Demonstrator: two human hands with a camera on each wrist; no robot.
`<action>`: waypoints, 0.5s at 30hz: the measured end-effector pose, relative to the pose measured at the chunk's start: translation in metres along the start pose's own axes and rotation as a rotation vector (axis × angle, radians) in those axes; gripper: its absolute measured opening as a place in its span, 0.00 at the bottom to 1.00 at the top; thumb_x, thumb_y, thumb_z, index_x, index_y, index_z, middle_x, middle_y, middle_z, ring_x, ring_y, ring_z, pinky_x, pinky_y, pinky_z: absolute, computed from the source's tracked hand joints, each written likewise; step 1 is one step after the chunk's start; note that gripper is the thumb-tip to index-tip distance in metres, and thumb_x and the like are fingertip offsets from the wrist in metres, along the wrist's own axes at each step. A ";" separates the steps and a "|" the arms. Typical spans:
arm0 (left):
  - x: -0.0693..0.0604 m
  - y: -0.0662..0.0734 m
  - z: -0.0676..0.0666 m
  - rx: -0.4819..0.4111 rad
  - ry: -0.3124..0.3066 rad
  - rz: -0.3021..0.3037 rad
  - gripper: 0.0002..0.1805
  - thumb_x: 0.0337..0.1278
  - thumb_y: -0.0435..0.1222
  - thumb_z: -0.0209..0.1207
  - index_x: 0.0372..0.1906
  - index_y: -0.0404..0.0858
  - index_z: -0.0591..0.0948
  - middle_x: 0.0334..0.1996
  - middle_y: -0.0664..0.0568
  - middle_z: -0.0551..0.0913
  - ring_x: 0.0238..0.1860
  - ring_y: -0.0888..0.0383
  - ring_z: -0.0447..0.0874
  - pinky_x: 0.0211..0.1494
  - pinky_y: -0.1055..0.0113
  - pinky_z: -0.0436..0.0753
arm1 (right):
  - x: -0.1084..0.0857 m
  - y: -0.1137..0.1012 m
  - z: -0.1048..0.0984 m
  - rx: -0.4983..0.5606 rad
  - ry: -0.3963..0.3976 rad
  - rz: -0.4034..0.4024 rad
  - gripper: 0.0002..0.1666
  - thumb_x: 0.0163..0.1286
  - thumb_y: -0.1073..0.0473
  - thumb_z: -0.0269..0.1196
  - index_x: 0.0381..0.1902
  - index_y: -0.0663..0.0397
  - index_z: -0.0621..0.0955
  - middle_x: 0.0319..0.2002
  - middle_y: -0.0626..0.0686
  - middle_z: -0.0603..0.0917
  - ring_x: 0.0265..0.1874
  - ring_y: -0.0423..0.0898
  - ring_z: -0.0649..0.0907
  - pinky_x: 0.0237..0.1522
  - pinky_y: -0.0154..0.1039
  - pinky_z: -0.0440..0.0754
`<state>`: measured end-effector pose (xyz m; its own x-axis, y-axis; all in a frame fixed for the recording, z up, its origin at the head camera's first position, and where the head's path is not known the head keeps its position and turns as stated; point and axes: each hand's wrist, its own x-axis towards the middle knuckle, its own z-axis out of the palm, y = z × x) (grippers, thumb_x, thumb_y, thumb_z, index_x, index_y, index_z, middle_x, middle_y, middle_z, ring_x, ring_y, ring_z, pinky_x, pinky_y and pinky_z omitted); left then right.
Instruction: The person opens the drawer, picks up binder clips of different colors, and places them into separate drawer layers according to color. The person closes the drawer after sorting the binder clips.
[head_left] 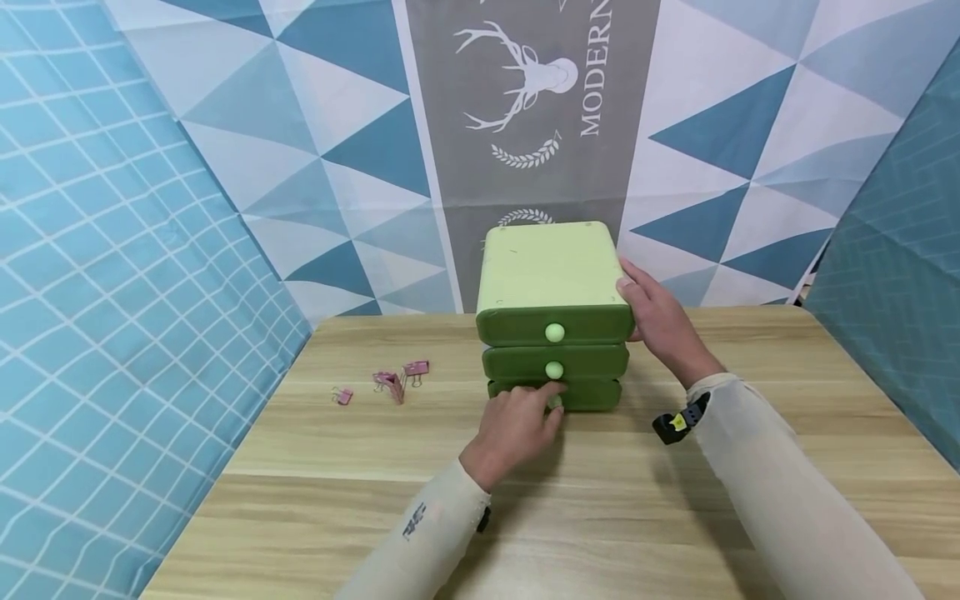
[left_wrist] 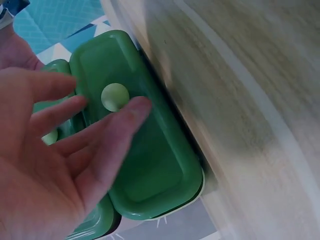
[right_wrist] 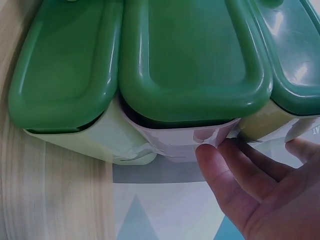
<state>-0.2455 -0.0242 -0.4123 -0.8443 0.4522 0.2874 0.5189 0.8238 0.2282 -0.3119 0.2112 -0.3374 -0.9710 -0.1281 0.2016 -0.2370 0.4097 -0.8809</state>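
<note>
A small three-drawer box point(head_left: 551, 262) with a pale green top, dark green drawer fronts and round pale knobs stands on the table. My left hand point(head_left: 517, 425) is at the bottom drawer point(left_wrist: 155, 170). Its thumb and index finger lie around the bottom knob point(left_wrist: 115, 96). In the left wrist view the thumb tip overlaps the knob's edge, while the other fingers stand apart from it. My right hand point(head_left: 660, 321) rests against the box's right side, near the top. Seen from the right wrist, its fingertips point(right_wrist: 207, 155) touch the side wall by the pinkish middle tier point(right_wrist: 172, 140).
Several pink binder clips point(head_left: 389, 383) lie on the wooden table point(head_left: 300, 517) left of the box. A patterned cloth point(head_left: 352, 108) hangs behind the table, and blue cloths point(head_left: 97, 275) hang at both sides. A dark wrist strap point(head_left: 681, 419) hangs at the right cuff.
</note>
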 end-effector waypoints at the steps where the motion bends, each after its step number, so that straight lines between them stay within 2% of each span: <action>1: 0.001 0.000 0.001 -0.001 -0.023 0.001 0.16 0.70 0.42 0.59 0.58 0.48 0.84 0.14 0.57 0.75 0.12 0.63 0.66 0.14 0.68 0.66 | 0.000 0.000 0.000 0.001 -0.001 -0.001 0.38 0.77 0.30 0.38 0.80 0.28 0.51 0.76 0.53 0.59 0.50 0.55 0.78 0.40 0.48 0.83; 4: 0.004 -0.001 0.002 -0.006 -0.088 0.007 0.15 0.70 0.42 0.59 0.57 0.48 0.85 0.29 0.55 0.87 0.21 0.61 0.78 0.22 0.66 0.76 | 0.000 0.000 -0.001 0.004 -0.003 -0.001 0.38 0.77 0.30 0.38 0.80 0.28 0.51 0.77 0.53 0.58 0.51 0.55 0.78 0.39 0.47 0.83; 7: 0.008 -0.003 0.004 -0.037 -0.106 0.000 0.14 0.70 0.42 0.58 0.54 0.47 0.87 0.42 0.56 0.89 0.29 0.60 0.84 0.29 0.65 0.79 | -0.001 0.001 -0.001 0.006 -0.001 0.003 0.38 0.77 0.29 0.38 0.80 0.27 0.51 0.77 0.52 0.58 0.51 0.55 0.78 0.40 0.47 0.83; 9: 0.011 -0.004 0.005 -0.059 -0.102 -0.014 0.13 0.70 0.41 0.58 0.51 0.47 0.88 0.40 0.57 0.89 0.26 0.62 0.82 0.28 0.68 0.78 | -0.001 0.001 -0.001 0.007 -0.001 0.005 0.38 0.77 0.29 0.38 0.80 0.27 0.51 0.77 0.53 0.58 0.51 0.55 0.78 0.41 0.49 0.83; 12: 0.014 -0.005 0.006 -0.098 -0.088 -0.040 0.13 0.69 0.41 0.57 0.47 0.45 0.89 0.31 0.57 0.88 0.18 0.65 0.75 0.22 0.71 0.73 | -0.001 0.000 0.000 0.006 -0.003 -0.001 0.37 0.77 0.30 0.38 0.80 0.28 0.52 0.76 0.54 0.59 0.50 0.55 0.78 0.42 0.53 0.83; 15: 0.016 -0.005 0.006 -0.120 -0.084 -0.052 0.13 0.68 0.41 0.56 0.44 0.45 0.90 0.25 0.58 0.85 0.15 0.67 0.71 0.20 0.73 0.71 | -0.001 -0.001 0.000 0.000 -0.002 -0.003 0.37 0.77 0.30 0.38 0.80 0.27 0.52 0.77 0.53 0.59 0.51 0.55 0.78 0.43 0.54 0.82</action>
<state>-0.2625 -0.0189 -0.4146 -0.8761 0.4411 0.1945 0.4821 0.8024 0.3517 -0.3105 0.2107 -0.3371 -0.9702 -0.1310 0.2038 -0.2402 0.4093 -0.8802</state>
